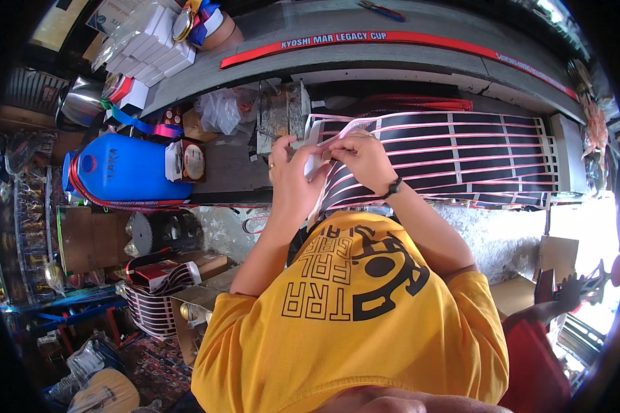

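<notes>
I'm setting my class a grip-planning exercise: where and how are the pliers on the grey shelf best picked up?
Probably by the coloured handles of the pliers, coming from above and from the picture's right: they lie on the grey shelf with the dark head toward the left and the handles stretching right, slightly toward the wearer.

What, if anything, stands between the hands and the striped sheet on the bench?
Nothing visible. The left hand and right hand are both at the left end of the striped sheet; exact finger contact is hard to make out. The long red band and pliers lie beyond, out of the way.
</notes>
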Demonstrator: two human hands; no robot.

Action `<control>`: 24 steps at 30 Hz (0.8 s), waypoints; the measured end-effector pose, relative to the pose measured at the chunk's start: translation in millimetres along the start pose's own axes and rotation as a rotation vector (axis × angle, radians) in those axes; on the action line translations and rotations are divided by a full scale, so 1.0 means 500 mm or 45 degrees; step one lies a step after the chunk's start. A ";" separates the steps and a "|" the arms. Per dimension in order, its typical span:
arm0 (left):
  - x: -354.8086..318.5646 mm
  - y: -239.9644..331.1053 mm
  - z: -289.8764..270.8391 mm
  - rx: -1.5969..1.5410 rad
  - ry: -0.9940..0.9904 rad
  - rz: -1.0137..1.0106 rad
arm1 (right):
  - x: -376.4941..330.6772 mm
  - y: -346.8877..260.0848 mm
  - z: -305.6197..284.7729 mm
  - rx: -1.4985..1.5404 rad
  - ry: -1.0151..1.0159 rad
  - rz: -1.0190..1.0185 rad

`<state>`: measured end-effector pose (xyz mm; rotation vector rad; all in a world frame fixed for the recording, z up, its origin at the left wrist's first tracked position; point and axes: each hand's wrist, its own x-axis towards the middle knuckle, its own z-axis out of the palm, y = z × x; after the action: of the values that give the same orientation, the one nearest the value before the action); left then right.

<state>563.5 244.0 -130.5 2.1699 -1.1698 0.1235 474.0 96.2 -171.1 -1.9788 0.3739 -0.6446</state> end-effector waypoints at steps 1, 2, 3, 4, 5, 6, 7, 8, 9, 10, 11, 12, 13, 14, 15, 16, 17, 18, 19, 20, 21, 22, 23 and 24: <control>-0.003 -0.006 0.007 0.001 0.023 -0.005 | -0.002 -0.002 -0.001 0.010 -0.011 0.023; -0.004 -0.010 0.014 -0.006 0.037 -0.025 | -0.003 -0.004 -0.002 0.020 -0.022 0.046; -0.005 -0.014 0.019 -0.013 0.051 -0.044 | -0.003 -0.007 -0.001 0.012 -0.025 0.027; -0.006 -0.016 0.022 -0.016 0.062 -0.047 | -0.003 -0.010 0.000 0.005 -0.027 0.007; -0.007 -0.016 0.026 -0.019 0.073 -0.050 | -0.004 -0.013 -0.001 -0.024 -0.042 0.034; -0.008 -0.016 0.027 -0.023 0.084 -0.052 | -0.005 -0.016 0.000 0.050 -0.032 0.030; -0.009 -0.015 0.027 0.001 0.072 -0.050 | -0.008 -0.019 0.000 0.103 -0.033 0.073; -0.009 -0.014 0.027 0.026 0.061 -0.048 | -0.010 -0.022 0.000 0.179 -0.023 0.062; -0.008 -0.013 0.027 0.049 0.065 -0.035 | -0.011 -0.023 0.000 0.142 -0.020 0.128; -0.008 -0.012 0.027 0.074 0.046 -0.030 | -0.011 -0.023 0.000 0.127 -0.005 0.139; -0.006 -0.011 0.027 0.099 0.041 -0.016 | -0.012 -0.023 0.000 0.114 0.010 0.150; -0.004 -0.010 0.027 0.124 0.035 -0.002 | -0.012 -0.023 0.000 0.094 0.014 0.098; -0.002 -0.009 0.027 0.119 0.025 0.008 | -0.012 -0.022 -0.001 0.075 0.018 0.047; 0.000 -0.009 0.027 0.115 0.016 0.019 | -0.012 -0.021 -0.001 0.054 0.018 0.013; 0.002 -0.009 0.027 0.110 0.007 0.031 | -0.012 -0.020 -0.002 0.013 0.016 -0.039; 0.003 -0.009 0.028 0.112 -0.005 0.033 | -0.012 -0.020 -0.003 -0.030 0.010 -0.073; 0.005 -0.010 0.029 0.113 -0.016 0.034 | -0.013 -0.019 -0.004 -0.075 0.012 -0.120; 0.007 -0.012 0.030 0.112 -0.014 0.044 | -0.014 -0.018 -0.004 -0.069 0.012 -0.104; 0.007 -0.013 0.033 0.099 -0.012 0.053 | -0.014 -0.018 -0.003 -0.064 0.020 -0.102; 0.007 -0.015 0.037 0.085 0.004 0.070 | -0.015 -0.017 -0.002 -0.046 0.036 -0.115; 0.007 -0.018 0.041 0.068 0.035 0.103 | -0.015 -0.015 -0.001 0.000 0.020 -0.053; 0.008 -0.021 0.047 0.053 0.070 0.118 | -0.015 -0.013 0.002 0.060 0.013 -0.006; 0.008 -0.026 0.054 0.034 0.121 0.149 | -0.015 -0.010 0.004 0.119 0.005 0.040; 0.009 -0.030 0.061 0.016 0.172 0.180 | -0.014 -0.006 0.006 0.159 0.005 0.060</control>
<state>571.2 228.8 -160.2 2.0541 -1.2459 0.3336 470.3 103.4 -171.4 -1.8454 0.3730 -0.6274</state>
